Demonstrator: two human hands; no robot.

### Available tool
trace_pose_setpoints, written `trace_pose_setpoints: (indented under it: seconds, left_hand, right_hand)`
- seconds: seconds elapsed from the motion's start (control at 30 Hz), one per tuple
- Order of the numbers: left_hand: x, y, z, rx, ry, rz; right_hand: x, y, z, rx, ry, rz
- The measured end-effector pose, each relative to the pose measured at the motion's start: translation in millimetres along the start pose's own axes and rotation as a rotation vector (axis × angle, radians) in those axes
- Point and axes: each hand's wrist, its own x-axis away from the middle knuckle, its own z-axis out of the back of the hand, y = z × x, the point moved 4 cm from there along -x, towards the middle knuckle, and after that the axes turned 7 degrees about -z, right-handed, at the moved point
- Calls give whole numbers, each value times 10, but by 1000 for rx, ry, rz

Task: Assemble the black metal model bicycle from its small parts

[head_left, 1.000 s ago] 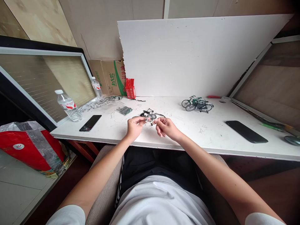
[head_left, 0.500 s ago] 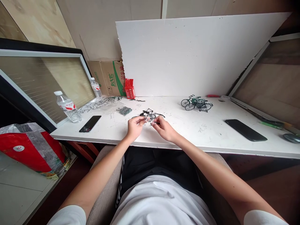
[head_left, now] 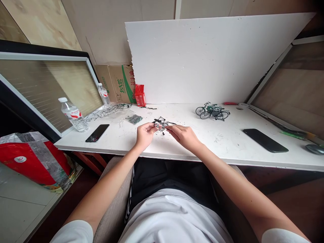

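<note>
While both arms reach over the white table point(head_left: 121, 135), the left hand point(head_left: 144, 136) pinches a small part point(head_left: 156, 125) between its thumb and fingers. That part is right in front of the person, over the middle of the table, and it looks greyish (it is too tiny for me to say just what it is). The right hand point(head_left: 186, 136) is close by on the other side, with its fingers bent and their tips near the part. I cannot tell if those fingers are pinching something too.

Just behind the hands lie some thin black pieces point(head_left: 160, 119). A little black bit point(head_left: 163, 134) sits between the hands, on the side nearer the person.

The part is so small that only the tips can hold it, so I think a hard push from the right hand could make it pop out. It might land in the black pieces and be hard to find. Thin things like those may also bend or snap if they get squeezed too much. A bump from a wrist could knock the little black bit away. The little bikes point(head_left: 210, 108) stand well apart on the right, so they seem safe from bumps.
</note>
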Motion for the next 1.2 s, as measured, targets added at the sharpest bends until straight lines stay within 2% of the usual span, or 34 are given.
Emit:
trace_pose_setpoints:
  seconds: [0.23, 0.43, 0.63, 0.8, 0.97, 1.1, 1.2]
  left_hand:
    - [-24, 4, 1, 21, -7, 5]
    - [-15, 66, -3, 4, -16, -42]
    - [13, 139, 16, -71, -23, -114]
    - [31, 179, 34, -125, -10, -165]
    - [39, 151, 70, -179, -13, -232]
    - [23, 114, 92, -219, -39, -280]
    - [-2, 116, 88, -243, -76, -293]
  right_hand:
    - [37, -1, -9, 45, 15, 72]
    - [33, -56, -9, -96, 91, 109]
    - [1, -123, -20, -432, -55, -155]
    - [-5, -184, -132, -803, -156, -402]
    - [-22, -191, -213, -1112, -240, -549]
    - [-17, -112, -273, -1372, -381, -689]
    - [-14, -42, -309, -1426, -478, -710]
